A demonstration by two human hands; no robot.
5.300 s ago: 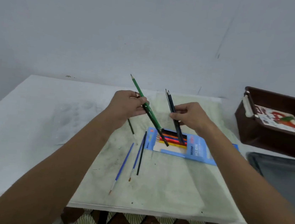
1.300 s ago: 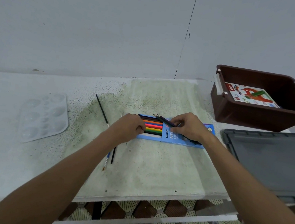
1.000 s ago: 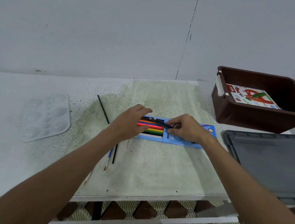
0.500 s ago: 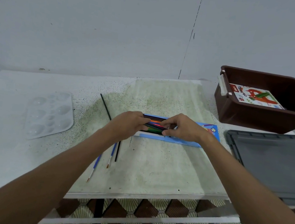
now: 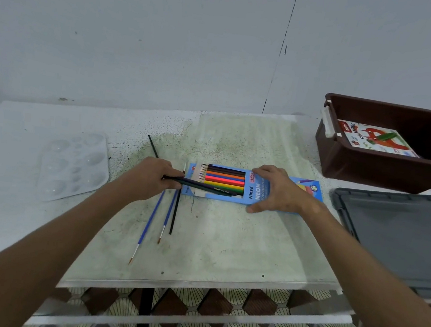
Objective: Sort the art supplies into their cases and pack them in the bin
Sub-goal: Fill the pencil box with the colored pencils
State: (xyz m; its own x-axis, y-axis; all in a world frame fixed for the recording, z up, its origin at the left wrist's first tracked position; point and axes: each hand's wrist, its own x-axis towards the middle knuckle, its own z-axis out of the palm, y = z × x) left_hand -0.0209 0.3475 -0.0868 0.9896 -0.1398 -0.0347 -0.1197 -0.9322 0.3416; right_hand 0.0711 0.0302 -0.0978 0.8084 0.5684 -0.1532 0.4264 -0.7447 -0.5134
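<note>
A blue coloured-pencil case point(image 5: 311, 192) lies flat at the table's middle, its window showing a row of coloured pencils point(image 5: 224, 178). My left hand point(image 5: 152, 178) grips two dark pencils point(image 5: 206, 186) by their blunt ends; their tips lie across the case's near edge. My right hand point(image 5: 277, 191) presses flat on the right half of the case, fingers spread. Two blue paintbrushes point(image 5: 151, 216) and a black one point(image 5: 175, 212) lie just below my left hand. Another black brush point(image 5: 152, 146) pokes out behind it.
A brown bin point(image 5: 371, 166) at the back right holds an oil-pastel box point(image 5: 375, 138). Its grey lid point(image 5: 401, 235) lies to the right of the case. A clear paint palette point(image 5: 73, 165) rests at the left. The table's front edge point(image 5: 194, 283) is close.
My right hand let go of the pencils and moved right to lie flat on the case. My left hand now holds the two dark pencils at the case's left end.
</note>
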